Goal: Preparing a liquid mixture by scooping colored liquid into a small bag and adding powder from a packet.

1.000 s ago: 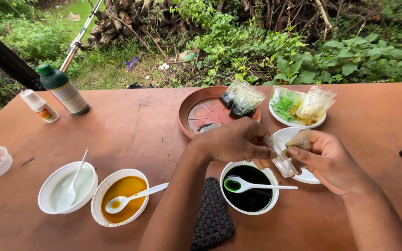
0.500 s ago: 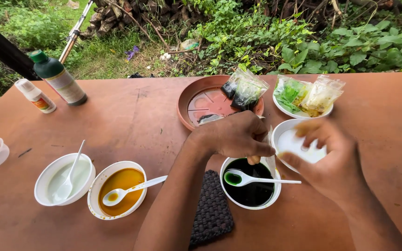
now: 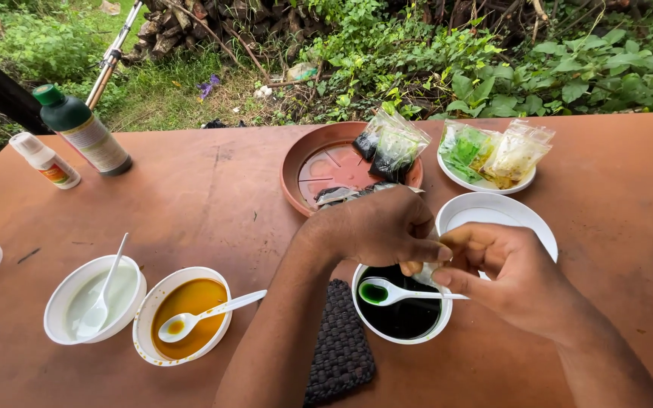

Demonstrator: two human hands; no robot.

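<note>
Together, left hand [image 3: 383,227] and right hand [image 3: 512,276] were held over white round bowl of dark green liquid [image 3: 402,313], fingertips meeting on small clear plastic packet [image 3: 423,272], pinched from both sides. White plastic spoon [image 3: 398,292] was laid across bowl, tinted green. Bowl was set on brown wooden surface [image 3: 213,196], just beside dark woven mat [image 3: 339,351]. Empty white dish [image 3: 496,215] was seen behind right hand.
</note>
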